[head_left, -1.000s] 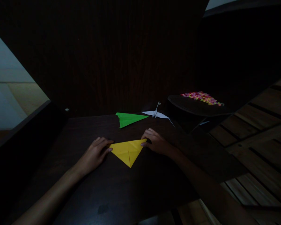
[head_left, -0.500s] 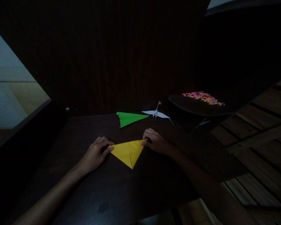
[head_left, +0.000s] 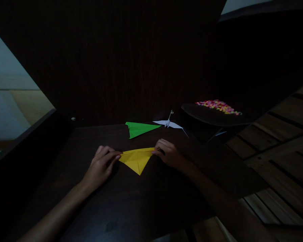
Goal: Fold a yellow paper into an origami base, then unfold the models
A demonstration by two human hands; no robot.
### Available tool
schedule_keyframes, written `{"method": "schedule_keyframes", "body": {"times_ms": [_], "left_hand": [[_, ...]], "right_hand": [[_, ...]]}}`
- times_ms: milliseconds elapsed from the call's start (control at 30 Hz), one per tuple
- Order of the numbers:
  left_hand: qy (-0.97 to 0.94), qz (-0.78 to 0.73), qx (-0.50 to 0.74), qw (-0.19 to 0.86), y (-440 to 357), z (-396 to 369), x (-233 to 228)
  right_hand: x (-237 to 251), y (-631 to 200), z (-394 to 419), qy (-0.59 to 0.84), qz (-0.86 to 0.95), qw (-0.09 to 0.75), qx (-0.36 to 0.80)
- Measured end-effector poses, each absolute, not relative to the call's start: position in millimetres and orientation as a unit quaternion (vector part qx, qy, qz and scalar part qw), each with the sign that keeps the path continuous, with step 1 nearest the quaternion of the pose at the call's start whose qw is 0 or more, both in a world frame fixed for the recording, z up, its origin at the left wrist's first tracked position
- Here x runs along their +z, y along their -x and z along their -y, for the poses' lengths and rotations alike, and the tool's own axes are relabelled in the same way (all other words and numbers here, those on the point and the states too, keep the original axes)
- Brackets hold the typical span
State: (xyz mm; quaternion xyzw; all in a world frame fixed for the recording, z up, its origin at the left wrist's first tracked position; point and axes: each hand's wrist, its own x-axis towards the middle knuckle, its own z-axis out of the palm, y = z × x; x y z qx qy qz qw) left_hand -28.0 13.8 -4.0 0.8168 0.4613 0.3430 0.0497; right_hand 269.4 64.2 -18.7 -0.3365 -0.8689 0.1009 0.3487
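Note:
A folded yellow paper (head_left: 137, 160) in the shape of a triangle is held between my two hands, its point facing me and a crease running down its middle. My left hand (head_left: 102, 164) pinches the left corner between thumb and fingers. At the right corner, my right hand (head_left: 169, 153) grips the paper the same way, its fingertips curled over the edge. Just beyond lies a green paper plane (head_left: 141, 129), its nose pointing right. A white origami crane (head_left: 167, 123) with spread wings sits by that nose.
The dark wooden desk (head_left: 111, 208) has a tall back panel (head_left: 128, 67) and a raised left side (head_left: 27, 137). To the right, a rounded shelf (head_left: 204, 115) bears a heap of small pink, red and yellow pieces (head_left: 219, 106). Wooden slats (head_left: 280, 161) lie lower right.
The yellow paper has moved slightly up and left, and its top edge now shows a narrow folded strip. Both hands keep their pinch on its corners.

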Motion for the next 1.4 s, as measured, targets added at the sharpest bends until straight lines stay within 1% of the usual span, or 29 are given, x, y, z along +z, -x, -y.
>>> {"method": "schedule_keyframes", "body": {"times_ms": [233,467,567,700,767,900,1167,1400], "left_hand": [[-0.813,-0.450,0.362,-0.074,32.0,-7.5,0.0],[-0.807,-0.426,0.378,-0.153,36.0,-1.3,-3.4],[-0.814,-0.408,0.387,-0.148,36.3,-1.3,-5.5],[-0.826,-0.397,0.383,-0.110,35.4,-1.9,-5.0],[-0.832,-0.397,0.376,-0.096,35.2,-1.8,-4.0],[-0.834,-0.407,0.367,-0.074,36.7,-1.9,-5.0],[-0.839,-0.404,0.359,-0.064,38.2,-3.6,-6.5],[-0.849,-0.399,0.343,-0.050,35.3,-4.5,-6.4]], "right_hand": [[-16.4,-265.7,-57.5,0.331,0.854,0.399,0.056],[-17.9,-266.1,-50.7,0.305,0.830,0.467,-0.020],[-18.0,-266.4,-48.1,0.286,0.826,0.485,-0.032],[-18.0,-266.0,-46.9,0.299,0.819,0.486,-0.062],[-17.8,-266.1,-47.6,0.304,0.825,0.472,-0.067],[-17.7,-267.6,-51.0,0.297,0.851,0.431,-0.041],[-17.3,-267.9,-52.1,0.281,0.896,0.344,-0.010],[-14.4,-264.8,-50.4,0.256,0.897,0.358,-0.030]]}}
